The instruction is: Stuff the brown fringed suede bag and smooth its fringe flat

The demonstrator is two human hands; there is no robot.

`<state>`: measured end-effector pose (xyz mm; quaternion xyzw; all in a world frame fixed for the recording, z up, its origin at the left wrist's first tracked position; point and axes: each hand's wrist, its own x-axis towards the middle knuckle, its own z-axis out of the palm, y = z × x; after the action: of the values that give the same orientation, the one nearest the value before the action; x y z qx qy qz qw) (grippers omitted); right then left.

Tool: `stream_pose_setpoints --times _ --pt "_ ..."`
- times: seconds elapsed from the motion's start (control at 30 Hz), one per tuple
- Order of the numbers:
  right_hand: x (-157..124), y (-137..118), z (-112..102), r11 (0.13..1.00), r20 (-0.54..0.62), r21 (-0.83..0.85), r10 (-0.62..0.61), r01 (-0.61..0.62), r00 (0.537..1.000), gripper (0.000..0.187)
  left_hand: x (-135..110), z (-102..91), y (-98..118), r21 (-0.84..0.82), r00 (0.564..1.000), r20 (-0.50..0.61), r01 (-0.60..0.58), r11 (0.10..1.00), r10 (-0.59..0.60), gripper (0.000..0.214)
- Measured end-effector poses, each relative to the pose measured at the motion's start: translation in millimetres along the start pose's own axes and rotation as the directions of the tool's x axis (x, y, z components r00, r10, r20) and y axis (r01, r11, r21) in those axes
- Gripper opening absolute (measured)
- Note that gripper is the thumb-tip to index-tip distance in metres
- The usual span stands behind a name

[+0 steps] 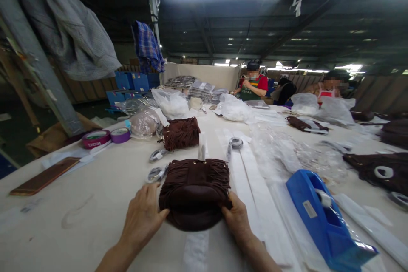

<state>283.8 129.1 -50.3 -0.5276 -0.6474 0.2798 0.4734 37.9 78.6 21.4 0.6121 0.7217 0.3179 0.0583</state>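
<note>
A dark brown fringed bag (195, 191) lies on the white table in front of me, its rounded smooth side towards me. My left hand (145, 208) grips its left edge, thumb pressed on the near side. On the opposite edge, my right hand (237, 216) pinches the bag near its lower corner. A white strip (196, 250) runs out from beneath it towards me. Another strip stands up behind its top edge. Left of the bag lie coiled straps in clear wrap (157, 173). A second brown fringed bag (182, 133) rests farther back.
A blue tape dispenser (321, 216) stands at right. Tape rolls (120, 134) and a brown phone-like slab (44, 176) lie at left. White strips (245, 182) hold a coiled grey strap (236, 143). Clear plastic bags (234, 108) are heaped behind. A co-worker (255, 83) is across the table.
</note>
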Motion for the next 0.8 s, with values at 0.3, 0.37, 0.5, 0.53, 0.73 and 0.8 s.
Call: stream_pose_setpoints --times 0.3,0.37,0.5,0.53,0.73,0.8 --pt "-1.2 6.5 -0.6 0.997 0.048 0.012 -0.07 0.07 0.996 0.012 40.0 21.1 74.0 -0.091 0.809 0.407 -0.425 0.9 0.423 0.031" --pt "-0.3 7.6 -0.3 0.997 0.051 0.015 -0.071 0.071 0.996 0.014 47.6 27.1 72.0 -0.096 0.79 0.43 -0.441 0.892 0.437 0.031" --pt "3.1 6.4 -1.3 0.998 0.074 0.022 -0.058 0.057 0.996 0.016 48.6 28.3 67.1 -0.044 0.74 0.449 -0.541 0.84 0.5 0.029" --pt "4.0 5.3 -2.0 0.998 0.082 0.02 -0.056 0.054 0.995 0.016 46.0 27.9 66.5 -0.016 0.726 0.445 -0.579 0.815 0.525 0.027" --pt "6.8 -1.0 -6.3 0.999 0.118 -0.023 -0.038 0.041 0.992 0.023 25.4 30.8 61.4 0.165 0.539 0.399 -0.838 0.52 0.742 0.014" --pt "7.3 -2.0 -7.0 0.999 0.139 -0.035 -0.036 0.042 0.99 0.026 24.0 32.0 59.0 0.21 0.462 0.364 -0.886 0.413 0.809 0.012"
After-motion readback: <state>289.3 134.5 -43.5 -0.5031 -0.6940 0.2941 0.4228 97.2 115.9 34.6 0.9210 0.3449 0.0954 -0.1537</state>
